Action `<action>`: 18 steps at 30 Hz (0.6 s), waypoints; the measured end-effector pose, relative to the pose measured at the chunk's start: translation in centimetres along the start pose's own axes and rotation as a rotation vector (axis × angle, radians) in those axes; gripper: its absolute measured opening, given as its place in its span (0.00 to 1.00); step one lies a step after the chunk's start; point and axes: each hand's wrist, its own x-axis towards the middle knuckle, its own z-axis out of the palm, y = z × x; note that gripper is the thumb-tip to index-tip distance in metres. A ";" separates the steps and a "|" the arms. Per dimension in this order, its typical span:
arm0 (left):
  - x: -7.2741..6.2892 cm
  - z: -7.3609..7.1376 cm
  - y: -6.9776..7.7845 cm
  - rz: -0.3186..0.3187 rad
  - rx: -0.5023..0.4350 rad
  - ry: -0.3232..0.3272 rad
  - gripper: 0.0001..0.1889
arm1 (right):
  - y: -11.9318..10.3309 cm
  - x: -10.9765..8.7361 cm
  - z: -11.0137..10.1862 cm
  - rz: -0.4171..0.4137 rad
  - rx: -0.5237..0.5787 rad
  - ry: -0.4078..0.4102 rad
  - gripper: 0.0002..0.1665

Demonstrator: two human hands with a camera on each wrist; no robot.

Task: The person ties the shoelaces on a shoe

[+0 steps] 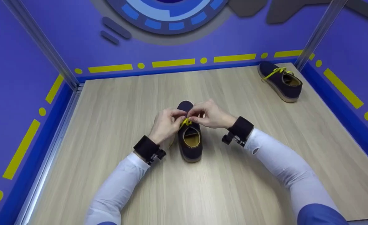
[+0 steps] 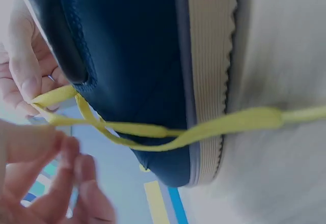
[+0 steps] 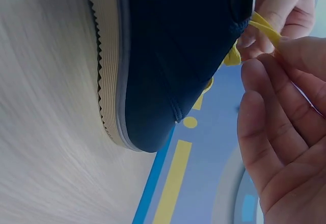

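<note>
Pinching the yellow lace [image 1: 187, 122], the left hand [image 1: 166, 125] is left of the dark shoe [image 1: 192, 153], which stands upright on the table [image 1: 134, 103], its laced front between both hands; to its right, the right hand [image 1: 212, 115] pinches lace too.

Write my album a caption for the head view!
Left hand and right hand pinch the yellow shoelace of a dark lace-up shoe.

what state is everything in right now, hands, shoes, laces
near shoe, upright on table
near lace, held up, one length hanging down the shoe's side
left hand, pinching near lace
right hand, pinching near lace
far shoe, upright
far lace, threaded, whether tied unclear
</note>
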 end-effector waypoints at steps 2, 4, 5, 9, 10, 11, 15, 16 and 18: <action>0.0 0.0 -0.1 -0.010 0.053 -0.041 0.11 | 0.0 0.0 0.0 0.003 0.002 -0.006 0.04; -0.1 0.1 -0.3 -0.024 0.091 -0.072 0.12 | 0.1 0.0 0.1 0.006 0.007 -0.011 0.04; -0.1 0.1 -0.3 -0.027 0.108 -0.079 0.12 | 0.1 0.0 0.1 0.008 0.009 -0.013 0.04; 0.0 0.3 -0.6 -0.036 0.135 -0.063 0.10 | 0.2 0.0 0.1 0.031 0.022 -0.028 0.05; 0.0 0.3 -0.6 -0.037 0.133 -0.056 0.09 | 0.2 0.0 0.1 0.038 0.025 -0.031 0.05; 0.0 0.3 -0.6 -0.036 0.129 -0.048 0.08 | 0.2 0.0 0.1 0.043 0.025 -0.033 0.05; 0.1 0.4 -0.7 -0.033 0.103 -0.020 0.06 | 0.1 0.0 0.1 0.054 0.025 -0.032 0.04; 0.1 0.4 -0.6 -0.033 0.097 -0.015 0.06 | 0.1 0.0 0.1 0.057 0.026 -0.032 0.04; 0.1 0.3 -0.5 -0.031 0.086 -0.011 0.05 | 0.0 0.0 0.1 0.066 0.028 -0.030 0.04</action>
